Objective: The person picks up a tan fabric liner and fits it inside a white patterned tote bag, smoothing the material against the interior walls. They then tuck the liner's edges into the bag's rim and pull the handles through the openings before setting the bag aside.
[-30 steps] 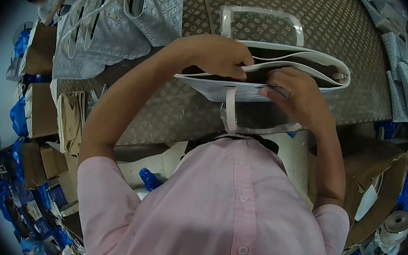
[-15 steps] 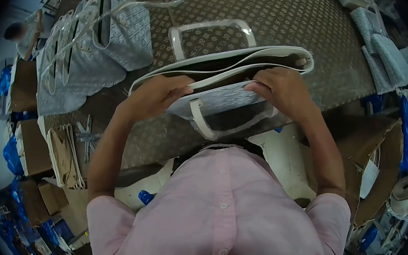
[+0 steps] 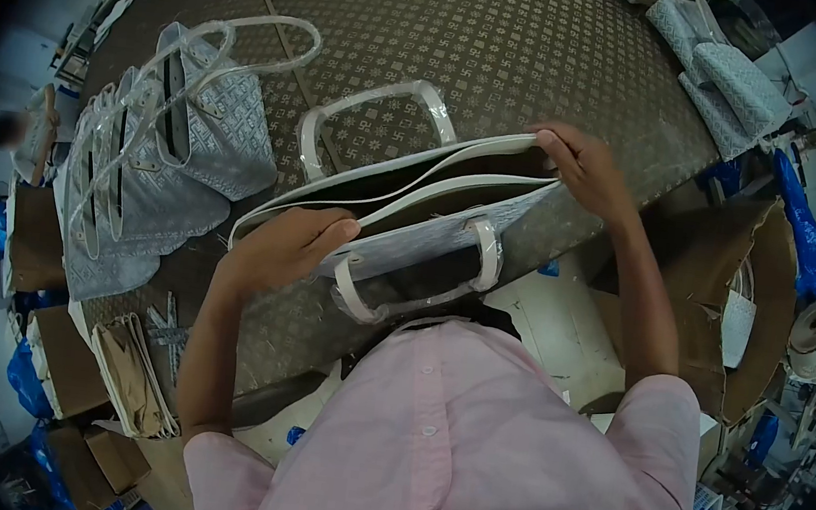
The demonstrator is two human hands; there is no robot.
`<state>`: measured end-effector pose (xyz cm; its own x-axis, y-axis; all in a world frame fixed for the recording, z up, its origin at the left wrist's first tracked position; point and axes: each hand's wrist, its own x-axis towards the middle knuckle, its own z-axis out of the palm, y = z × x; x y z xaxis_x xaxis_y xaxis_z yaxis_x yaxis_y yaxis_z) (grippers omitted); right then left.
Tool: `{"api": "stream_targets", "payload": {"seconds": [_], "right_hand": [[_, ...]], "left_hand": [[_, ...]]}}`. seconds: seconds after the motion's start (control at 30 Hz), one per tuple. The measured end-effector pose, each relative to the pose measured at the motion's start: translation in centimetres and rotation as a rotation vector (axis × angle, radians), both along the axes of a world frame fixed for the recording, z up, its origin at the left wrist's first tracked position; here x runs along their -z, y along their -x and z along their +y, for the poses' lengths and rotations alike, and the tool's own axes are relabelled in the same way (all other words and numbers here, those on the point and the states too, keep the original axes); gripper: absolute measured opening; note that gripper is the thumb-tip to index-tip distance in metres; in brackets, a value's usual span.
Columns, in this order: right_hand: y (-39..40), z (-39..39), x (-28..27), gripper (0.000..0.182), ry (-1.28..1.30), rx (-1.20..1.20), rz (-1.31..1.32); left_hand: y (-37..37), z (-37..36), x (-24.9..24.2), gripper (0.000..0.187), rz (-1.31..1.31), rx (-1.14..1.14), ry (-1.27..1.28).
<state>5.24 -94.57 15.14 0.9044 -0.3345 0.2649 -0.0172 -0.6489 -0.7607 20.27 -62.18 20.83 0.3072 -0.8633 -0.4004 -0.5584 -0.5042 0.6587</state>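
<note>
A white patterned handbag (image 3: 412,222) stands at the near edge of the brown patterned table (image 3: 511,55), its top open and its dark inside showing. My left hand (image 3: 290,247) is closed on the near rim at the bag's left side. At the right end, my right hand (image 3: 584,166) grips the rim, thumb and fingers on the corner. One plastic-wrapped handle (image 3: 380,101) stands up on the far side; the other handle (image 3: 415,301) hangs over the near side.
Several similar bags (image 3: 176,128) stand at the table's left. More patterned pieces (image 3: 730,80) lie at the back right corner. An open cardboard box (image 3: 764,306) is at the right. A person (image 3: 34,137) is at the far left.
My right hand has moved from the near panel's rim to the bag's right end. The near handle has shifted, and the view has turned slightly.
</note>
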Motion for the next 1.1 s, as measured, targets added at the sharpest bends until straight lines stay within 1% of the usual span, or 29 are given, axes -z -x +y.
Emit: {"api": "stream_targets", "payload": {"seconds": [0.03,0.07,0.1,0.13,0.17,0.2,0.23,0.27,0.3,0.37,0.43,0.5,0.63,0.7,0.83,0.87,0.93,0.97,1.03,1.07,1.1], "right_hand": [[0.3,0.4,0.5,0.030,-0.232,-0.051,0.106],[0.4,0.7,0.7,0.030,-0.230,-0.059,0.119],[0.4,1.0,0.7,0.030,-0.361,-0.064,0.078],[0.4,1.1,0.8,0.031,-0.490,-0.066,0.033],[0.3,1.1,1.1,0.031,-0.486,-0.068,0.036],[0.2,1.0,1.6,0.031,-0.593,-0.088,-0.008],[0.2,1.0,1.9,0.032,-0.702,-0.108,-0.053],[0.3,0.9,2.0,0.032,-0.705,-0.108,-0.053],[0.4,0.7,2.0,0.032,-0.671,-0.137,-0.066],[0.7,0.4,1.8,0.033,-0.635,-0.154,-0.077],[0.5,0.6,1.7,0.030,-0.586,-0.172,-0.072],[0.5,0.8,1.7,0.029,-0.597,-0.169,-0.093],[0.2,0.8,1.7,0.028,-0.624,-0.176,-0.087],[0.2,0.9,1.7,0.028,-0.607,-0.172,-0.106],[0.6,1.1,1.8,0.027,-0.605,-0.137,-0.105],[0.5,1.5,1.6,0.027,-0.609,-0.144,-0.103],[0.6,2.3,0.8,0.021,-0.326,0.128,-0.060],[0.8,3.2,0.0,0.021,-0.323,0.127,-0.062],[1.1,6.2,-1.8,0.022,0.354,0.179,-0.358],[1.1,7.8,-2.4,0.022,0.350,0.180,-0.356],[1.0,9.6,-2.9,0.024,0.398,-0.026,-0.391]], "left_hand": [[0.2,-0.8,0.2,0.034,0.009,-0.009,0.004],[0.2,-2.1,0.6,0.032,0.007,0.039,-0.027],[0.4,-3.4,0.9,0.031,0.003,0.089,-0.057],[0.9,-4.6,1.3,0.031,0.007,0.083,-0.053],[1.5,-5.9,1.7,0.032,0.042,0.057,0.104],[1.8,-6.8,2.1,0.034,0.076,0.031,0.259],[1.9,-7.3,2.2,0.034,0.077,0.030,0.259],[1.8,-7.7,2.2,0.032,0.095,0.059,0.239],[1.8,-8.0,2.3,0.035,0.113,0.089,0.221],[1.7,-7.6,2.5,0.034,0.140,0.101,0.231],[1.5,-7.2,2.5,0.033,0.167,0.118,0.242],[1.2,-7.0,2.2,0.032,0.151,0.203,0.189],[0.9,-7.1,1.7,0.033,0.175,0.171,0.161],[0.6,-7.0,1.1,0.035,0.120,0.173,0.009],[0.0,-5.3,1.1,0.040,0.182,0.178,-0.002],[0.1,-4.9,1.3,0.040,0.190,0.174,0.044],[0.2,-4.5,1.8,0.039,0.200,0.171,0.093],[0.0,-4.5,2.2,0.039,0.198,0.170,0.110],[-0.2,-4.6,2.6,0.039,0.196,0.166,0.126],[0.0,-4.7,2.8,0.037,0.215,0.132,0.160],[0.0,-4.7,2.9,0.035,0.234,0.102,0.190]]}}
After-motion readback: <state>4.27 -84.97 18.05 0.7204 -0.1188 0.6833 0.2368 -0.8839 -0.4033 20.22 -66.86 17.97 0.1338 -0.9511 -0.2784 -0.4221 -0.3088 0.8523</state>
